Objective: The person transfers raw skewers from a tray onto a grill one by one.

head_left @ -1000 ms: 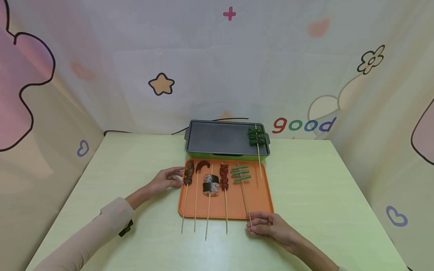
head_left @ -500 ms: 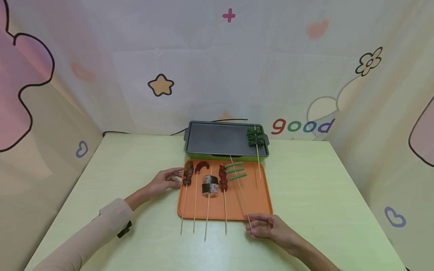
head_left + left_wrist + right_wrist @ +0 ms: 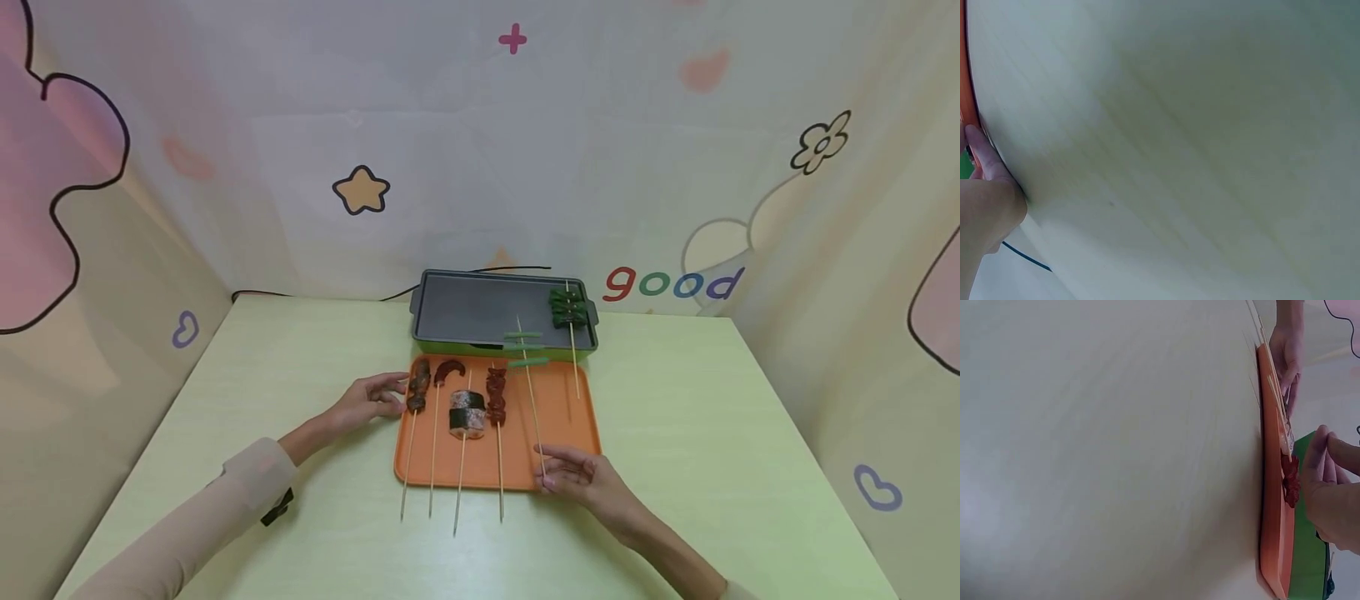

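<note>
In the head view, my right hand (image 3: 581, 487) pinches the lower end of a skewer of green bean pieces (image 3: 527, 348). The beans hang above the front edge of the grill pan (image 3: 487, 308) and look slightly blurred. My left hand (image 3: 367, 402) touches the left rim of the orange tray (image 3: 517, 482) with its fingers extended. On the tray lie a brown mushroom-like skewer (image 3: 418, 387), a curled red-brown skewer (image 3: 448, 371), a sushi-roll-like skewer (image 3: 467, 415) and a red meat skewer (image 3: 496, 396). The right wrist view shows my right hand (image 3: 1335, 494) beside the tray.
A dark green leafy skewer (image 3: 568, 310) lies at the pan's right end, its stick reaching over the front edge. The pan stands behind the tray on a pale table (image 3: 675, 433). Printed curtains (image 3: 465, 183) close off the back and sides.
My right hand has moved forward with the green bean skewer. Its beans swung left, then rose from over the tray to the pan's front edge. My left hand has stayed at the tray.
</note>
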{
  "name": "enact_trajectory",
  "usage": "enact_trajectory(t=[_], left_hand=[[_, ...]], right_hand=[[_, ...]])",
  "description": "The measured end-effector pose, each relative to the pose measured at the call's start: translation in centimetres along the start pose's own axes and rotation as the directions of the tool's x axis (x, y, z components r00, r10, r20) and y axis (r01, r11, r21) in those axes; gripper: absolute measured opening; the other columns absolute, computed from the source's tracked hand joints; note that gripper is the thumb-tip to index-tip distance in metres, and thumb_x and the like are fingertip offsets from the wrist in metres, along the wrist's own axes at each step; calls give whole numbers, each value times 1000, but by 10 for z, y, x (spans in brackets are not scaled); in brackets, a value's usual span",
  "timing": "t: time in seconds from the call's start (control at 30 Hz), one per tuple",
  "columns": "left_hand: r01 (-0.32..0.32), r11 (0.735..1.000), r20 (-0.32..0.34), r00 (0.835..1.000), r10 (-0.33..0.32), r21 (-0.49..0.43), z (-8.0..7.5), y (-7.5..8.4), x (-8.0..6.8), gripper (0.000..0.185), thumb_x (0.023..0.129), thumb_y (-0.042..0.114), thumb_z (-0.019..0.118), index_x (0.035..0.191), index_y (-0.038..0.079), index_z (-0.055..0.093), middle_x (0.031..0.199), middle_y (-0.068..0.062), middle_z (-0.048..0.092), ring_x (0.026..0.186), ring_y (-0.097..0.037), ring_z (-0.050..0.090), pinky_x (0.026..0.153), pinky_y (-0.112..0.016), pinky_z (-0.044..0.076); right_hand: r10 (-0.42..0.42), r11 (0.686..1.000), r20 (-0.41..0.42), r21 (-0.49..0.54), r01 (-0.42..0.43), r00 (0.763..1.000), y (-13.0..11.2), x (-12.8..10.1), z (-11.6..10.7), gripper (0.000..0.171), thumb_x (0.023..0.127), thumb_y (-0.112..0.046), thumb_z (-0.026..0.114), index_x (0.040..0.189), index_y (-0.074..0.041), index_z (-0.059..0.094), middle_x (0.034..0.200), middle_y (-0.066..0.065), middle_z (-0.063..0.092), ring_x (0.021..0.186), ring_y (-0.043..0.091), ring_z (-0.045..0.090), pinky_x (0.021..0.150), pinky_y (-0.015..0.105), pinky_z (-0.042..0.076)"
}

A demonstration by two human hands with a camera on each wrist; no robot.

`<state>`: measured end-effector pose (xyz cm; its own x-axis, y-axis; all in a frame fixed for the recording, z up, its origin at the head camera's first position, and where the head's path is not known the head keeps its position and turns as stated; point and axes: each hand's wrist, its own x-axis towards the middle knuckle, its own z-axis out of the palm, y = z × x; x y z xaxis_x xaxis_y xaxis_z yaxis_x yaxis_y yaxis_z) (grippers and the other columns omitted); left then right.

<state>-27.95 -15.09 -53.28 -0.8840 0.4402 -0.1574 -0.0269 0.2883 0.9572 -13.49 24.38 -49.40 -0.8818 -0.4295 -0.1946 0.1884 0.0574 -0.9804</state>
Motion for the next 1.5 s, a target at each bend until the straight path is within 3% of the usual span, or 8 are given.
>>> enact_trajectory(t=[0.2, 0.37, 0.53, 0.73, 0.97, 1.5], left_hand=[[-20, 1000, 13, 1000, 20, 2, 1, 2, -1, 61, 97, 4, 67, 152, -4, 43, 134, -29, 58, 96, -2, 66, 83, -17, 53], [1, 1000, 3, 1000, -1, 14, 2, 3, -2, 61, 97, 4, 67, 153, -2, 43, 135, -28, 58, 95, -2, 65, 82, -16, 51], [13, 1000, 1, 1000, -13, 16, 1, 3, -2, 60, 97, 4, 66, 153, 1, 44, 135, -26, 58, 96, -3, 65, 83, -17, 51], [7, 1000, 7, 1000, -7, 17, 0, 3, -2, 61, 98, 6, 67, 154, 2, 44, 136, -25, 58, 97, -3, 66, 85, -18, 51], [-5, 1000, 5, 1000, 5, 9, 1, 2, -1, 61, 97, 4, 67, 153, 0, 44, 136, -27, 58, 96, -1, 66, 83, -16, 52], [13, 1000, -7, 1000, -13, 16, 0, 2, -1, 60, 97, 3, 66, 153, 0, 44, 136, -27, 57, 97, -4, 65, 80, -17, 50]], right_hand=[[-75, 997, -98, -42, 71, 992, -6, 18, -1, 58, 100, -3, 62, 150, 14, 38, 124, 24, 67, 106, 9, 72, 95, 24, 58], [-100, 993, -168, -80, 87, 981, -12, 34, -2, 55, 99, 0, 62, 149, 12, 42, 127, 34, 63, 105, 10, 73, 95, 24, 58], [-106, 992, -201, -89, 89, 974, -15, 50, -1, 52, 100, 3, 58, 149, 12, 42, 130, 36, 60, 105, 9, 72, 96, 24, 57], [-83, 997, -233, -17, 81, 969, -14, 65, -3, 51, 101, 6, 54, 150, 13, 40, 131, 31, 63, 106, 8, 72, 99, 29, 56], [-40, 998, -258, 34, 50, 965, -15, 73, -7, 50, 103, 4, 52, 151, 10, 39, 131, 22, 67, 104, 6, 71, 96, 23, 57], [-7, 992, -271, 117, 40, 963, -20, 76, -11, 50, 106, -4, 52, 152, 9, 38, 123, 8, 72, 100, 3, 70, 98, 24, 56]])
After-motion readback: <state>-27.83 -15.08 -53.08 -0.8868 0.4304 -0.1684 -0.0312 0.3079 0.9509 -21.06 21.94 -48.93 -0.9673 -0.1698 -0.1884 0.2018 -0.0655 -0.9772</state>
